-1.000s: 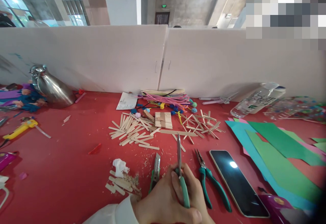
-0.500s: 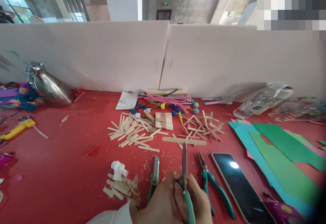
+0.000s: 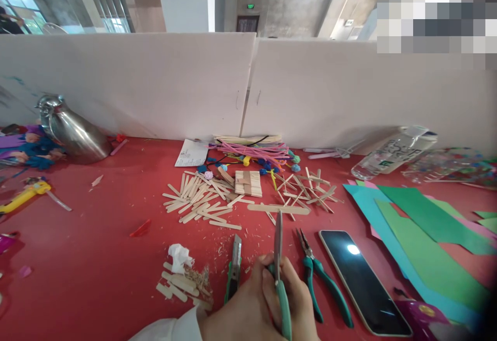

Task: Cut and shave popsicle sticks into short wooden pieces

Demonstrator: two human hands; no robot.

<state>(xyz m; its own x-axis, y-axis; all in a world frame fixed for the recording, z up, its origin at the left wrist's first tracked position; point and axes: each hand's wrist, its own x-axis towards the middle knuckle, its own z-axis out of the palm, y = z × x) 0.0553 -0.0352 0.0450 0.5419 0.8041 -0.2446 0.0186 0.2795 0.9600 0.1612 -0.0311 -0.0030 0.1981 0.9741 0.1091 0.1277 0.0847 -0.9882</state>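
Observation:
My left hand (image 3: pixel 258 310) comes in from the bottom edge in a white sleeve. It is closed round the green handle of a pair of scissors (image 3: pixel 278 242), whose grey blades point up and away, held together. The blade tips hover just in front of a long flat wooden stick (image 3: pixel 278 209) lying crosswise on the red table (image 3: pixel 97 258). A green utility knife (image 3: pixel 234 266) lies just left of the hand, and green-handled pliers (image 3: pixel 316 279) just right of it. My right hand is not in view.
Behind lie a heap of craft sticks (image 3: pixel 202 201), a small glued stick panel (image 3: pixel 248 183) and pink pipe cleaners (image 3: pixel 256 150). A phone (image 3: pixel 361 279), coloured paper (image 3: pixel 423 232) and a plastic bottle (image 3: pixel 392 154) are right. A steel kettle (image 3: pixel 72 131) and yellow glue gun (image 3: pixel 23 196) are left. White boards wall the back.
The view has shifted slightly. My left hand keeps its hold on the scissors, blades still pointing up; nothing on the table has visibly moved.

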